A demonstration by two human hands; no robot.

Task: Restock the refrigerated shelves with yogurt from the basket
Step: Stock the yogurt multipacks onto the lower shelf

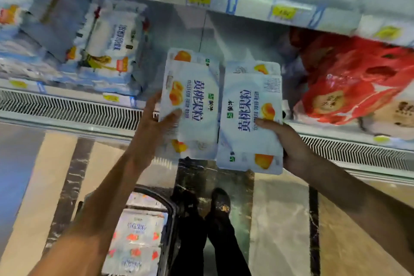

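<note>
— What did each grip have?

— The left hand [152, 123] was closed on one peach pack [190, 105], thumb across the face and fingers along its left edge. The right hand [291, 143] clamped a second pack [248, 123], thumb on the front, the rest hidden behind it. The two packs were side by side, edges touching or very nearly.

— Where were they?

— Held up in front of the lower shelf [201, 29], over its front vent [74, 107], level with a bare gap in the middle. White packs [112, 45] stood left of the gap, red bags [349, 78] right.

— So which step?

— Carrying to the shelf, I'd say, not yet placed. More yogurt lay in the basket [139, 231] on the floor by the person's feet.

— And how did the packs point?

— Long axis ran away from the person, toward the shelf back, faces turned up to the camera. The print on the two ran in opposite directions, so one was reversed end for end.

— Next move?

— Probably pushing both into the gap, kept level to clear the shelf lip.
</note>
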